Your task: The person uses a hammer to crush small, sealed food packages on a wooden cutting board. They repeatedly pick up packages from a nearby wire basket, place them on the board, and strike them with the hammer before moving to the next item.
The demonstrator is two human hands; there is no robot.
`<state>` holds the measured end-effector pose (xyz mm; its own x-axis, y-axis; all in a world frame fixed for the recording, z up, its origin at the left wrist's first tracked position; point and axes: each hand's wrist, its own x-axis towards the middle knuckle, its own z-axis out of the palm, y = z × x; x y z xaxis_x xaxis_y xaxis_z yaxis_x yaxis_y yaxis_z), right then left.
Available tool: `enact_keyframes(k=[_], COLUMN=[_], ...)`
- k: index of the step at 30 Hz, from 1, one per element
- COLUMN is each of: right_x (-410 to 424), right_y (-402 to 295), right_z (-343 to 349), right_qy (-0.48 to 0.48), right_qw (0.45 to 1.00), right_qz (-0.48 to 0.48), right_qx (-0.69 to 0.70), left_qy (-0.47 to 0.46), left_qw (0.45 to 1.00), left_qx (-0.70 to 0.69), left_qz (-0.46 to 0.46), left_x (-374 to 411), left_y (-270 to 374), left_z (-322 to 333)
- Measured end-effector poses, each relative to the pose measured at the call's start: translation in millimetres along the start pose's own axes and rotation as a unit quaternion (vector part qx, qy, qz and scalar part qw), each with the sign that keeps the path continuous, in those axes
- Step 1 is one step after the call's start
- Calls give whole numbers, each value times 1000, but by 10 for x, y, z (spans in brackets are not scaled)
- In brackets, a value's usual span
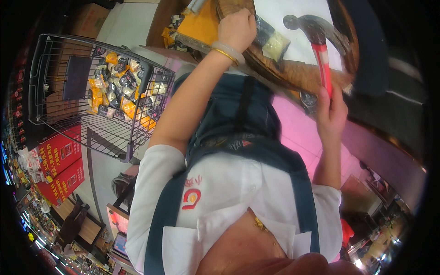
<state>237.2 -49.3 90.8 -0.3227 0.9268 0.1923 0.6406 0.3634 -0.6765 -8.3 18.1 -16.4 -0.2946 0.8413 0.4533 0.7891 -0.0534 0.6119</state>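
My right hand (331,108) grips the red-and-grey handle of a claw hammer (322,55). Its dark metal head is raised over a white sheet (295,13), claw pointing right. My left hand (238,30) is curled into a fist at the left of a round wooden board (299,74). A small sealed plastic packet (275,39), part dark and part clear with pale contents, lies partly on the sheet and partly on the wood. The dark end of this packet runs in under my left fingers, whose tips are hidden.
A wire shopping cart (129,156) at left holds many black, orange and clear packets (118,86). Beyond my left hand is a cardboard box (156,25) with more packets and an orange sheet (199,24). Red posters (62,165) bearing writing stand behind the cart.
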Motion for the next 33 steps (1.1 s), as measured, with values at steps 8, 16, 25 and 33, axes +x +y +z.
enact_keyframes(k=[8, 16, 25, 33], right_x=[-16, -70, 215, 169], right_y=[43, 255, 376, 252], right_z=[-24, 30, 154, -29], right_qy=[-36, -109, -65, 3], right_qw=[999, 992, 994, 1000], right_qz=[-3, 32, -13, 21], right_qx=[-22, -57, -86, -15], left_qy=[7, -10, -14, -14], left_qw=[1000, 1000, 1000, 1000], left_qx=[5, 17, 3, 26], left_qz=[18, 9, 3, 0], left_x=[-52, -33, -1, -20], left_y=[-18, 2, 31, 27], left_z=[27, 22, 22, 24])
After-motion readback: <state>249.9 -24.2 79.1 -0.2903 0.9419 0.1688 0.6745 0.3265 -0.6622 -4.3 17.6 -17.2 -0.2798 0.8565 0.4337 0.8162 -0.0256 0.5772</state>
